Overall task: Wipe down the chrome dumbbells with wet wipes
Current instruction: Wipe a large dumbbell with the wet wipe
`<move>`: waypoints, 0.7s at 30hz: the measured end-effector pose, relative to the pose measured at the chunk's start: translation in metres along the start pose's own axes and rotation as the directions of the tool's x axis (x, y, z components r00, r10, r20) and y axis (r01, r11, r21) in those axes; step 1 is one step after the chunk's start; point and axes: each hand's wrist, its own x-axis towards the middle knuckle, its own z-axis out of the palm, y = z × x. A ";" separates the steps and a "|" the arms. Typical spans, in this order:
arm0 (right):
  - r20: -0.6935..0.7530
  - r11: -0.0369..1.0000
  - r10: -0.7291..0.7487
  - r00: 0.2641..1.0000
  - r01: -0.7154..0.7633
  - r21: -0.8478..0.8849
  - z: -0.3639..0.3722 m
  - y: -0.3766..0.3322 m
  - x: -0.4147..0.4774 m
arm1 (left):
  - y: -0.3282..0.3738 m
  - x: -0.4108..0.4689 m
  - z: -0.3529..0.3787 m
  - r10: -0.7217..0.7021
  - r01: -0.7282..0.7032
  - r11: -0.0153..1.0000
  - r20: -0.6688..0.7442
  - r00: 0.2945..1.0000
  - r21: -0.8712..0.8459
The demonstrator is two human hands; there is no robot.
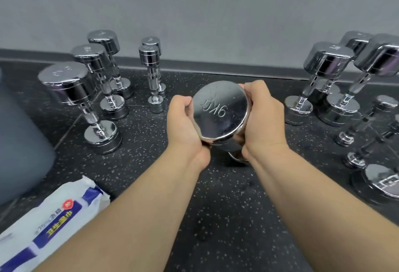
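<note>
As left hand (183, 125) and right hand (264, 120) clasp it, the dumbbell (220, 112) sits between fingers (254, 88)

A black rubber floor (226, 217) flecked with pale specks fills the lower view, and a straight seam (64, 137) crosses it on the left. A plain grey wall (194, 8) rises at its far edge, with a dark grey skirting strip (216, 67) along the foot. A smooth, rounded grey object (19, 142), cut off by the frame, stands at the floor's left edge.
</note>
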 end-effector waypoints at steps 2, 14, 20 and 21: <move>0.011 0.999 0.023 1.000 -0.023 0.024 -0.005 -0.002 -0.013 | 0.005 -0.017 0.002 0.036 -0.037 0.997 0.011 0.999 0.066; 0.076 0.985 0.159 0.984 -0.163 0.051 -0.017 0.011 -0.100 | 0.017 -0.118 -0.030 0.133 -0.105 0.973 -0.125 0.983 0.205; 0.106 0.959 0.254 0.961 -0.265 0.105 -0.016 0.019 -0.110 | 0.026 -0.133 -0.033 0.118 -0.080 0.947 -0.104 0.988 0.313; 0.132 0.958 0.244 0.961 -0.260 0.120 -0.016 0.019 -0.108 | 0.027 -0.130 -0.032 0.112 -0.071 0.941 -0.104 0.988 0.332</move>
